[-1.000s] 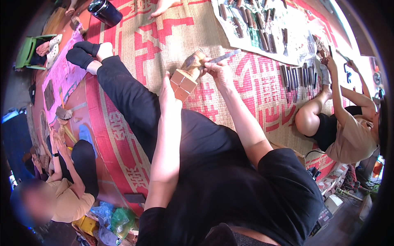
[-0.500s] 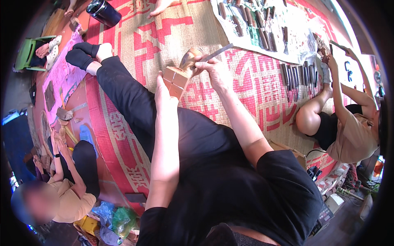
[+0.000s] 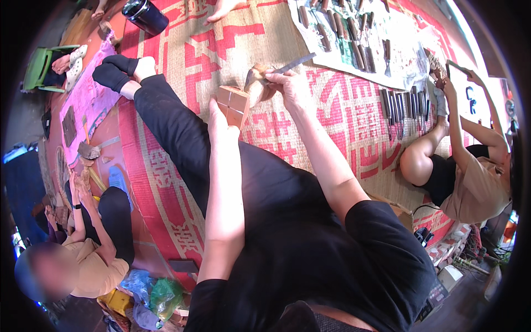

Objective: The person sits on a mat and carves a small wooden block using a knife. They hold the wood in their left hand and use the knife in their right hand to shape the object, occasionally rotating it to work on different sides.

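Note:
My left hand (image 3: 219, 120) is wrapped round the square end of a wooden carving (image 3: 233, 104), whose flat face has pale crossed lines. The carving's rounded, darker part (image 3: 255, 84) points away from me, toward my right hand. Between the thumb and fingers of my right hand (image 3: 290, 89) is a flat grey metal file (image 3: 299, 62), its free end sticking out to the upper right. The file's other end lies at the rounded part; whether it touches the wood I cannot tell. Both hands are above my outstretched legs (image 3: 177, 119).
Several wooden-handled carving tools (image 3: 354, 34) lie on a pale cloth at the upper right. Beside it is a row of dark chisels (image 3: 404, 105) on the red-and-straw mat (image 3: 310, 144). One person (image 3: 470, 182) sits at the right, another (image 3: 94, 254) at the lower left. A dark tumbler (image 3: 145, 16) stands at the top left.
The carving has turned slightly in my left hand and shifted a little up and left. My right hand and the file have moved slightly relative to its rounded part. Both grips hold.

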`<state>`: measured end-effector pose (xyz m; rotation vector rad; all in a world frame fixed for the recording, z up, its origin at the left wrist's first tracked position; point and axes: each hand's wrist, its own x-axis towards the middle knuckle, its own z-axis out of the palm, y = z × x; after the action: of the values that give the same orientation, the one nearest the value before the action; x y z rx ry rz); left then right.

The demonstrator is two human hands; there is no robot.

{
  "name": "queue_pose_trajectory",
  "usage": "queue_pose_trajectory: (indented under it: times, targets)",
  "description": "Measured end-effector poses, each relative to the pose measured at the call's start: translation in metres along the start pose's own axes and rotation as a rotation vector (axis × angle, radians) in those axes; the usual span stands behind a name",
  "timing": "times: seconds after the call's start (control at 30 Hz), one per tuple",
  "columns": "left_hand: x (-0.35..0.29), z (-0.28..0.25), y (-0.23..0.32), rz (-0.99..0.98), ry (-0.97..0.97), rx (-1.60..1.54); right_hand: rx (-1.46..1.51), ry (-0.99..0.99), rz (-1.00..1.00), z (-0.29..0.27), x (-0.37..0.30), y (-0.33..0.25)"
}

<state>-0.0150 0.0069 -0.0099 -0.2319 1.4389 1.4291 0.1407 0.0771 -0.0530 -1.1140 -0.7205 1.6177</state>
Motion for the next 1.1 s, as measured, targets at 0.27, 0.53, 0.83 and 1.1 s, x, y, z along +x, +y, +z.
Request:
queue_pose_trajectory:
  times: [0.27, 0.53, 0.83, 1.1]
  targets:
    - [-0.013, 0.005, 0.007, -0.015, -0.031, -0.019, 0.009, -0.109, -0.012, 0.002, 0.004, 0.008]
    - [0.002, -0.002, 0.001, 0.002, -0.081, -0.025, 0.01, -0.075, -0.009, 0.004, -0.003, -0.005]
    - [-0.002, 0.001, 0.003, -0.001, -0.038, 0.014, 0.04, -0.019, 0.023, 0.004, -0.001, -0.012]
    - [0.002, 0.0, 0.002, 0.008, -0.058, -0.01, -0.057, -0.025, 0.011, -0.001, 0.008, -0.004]
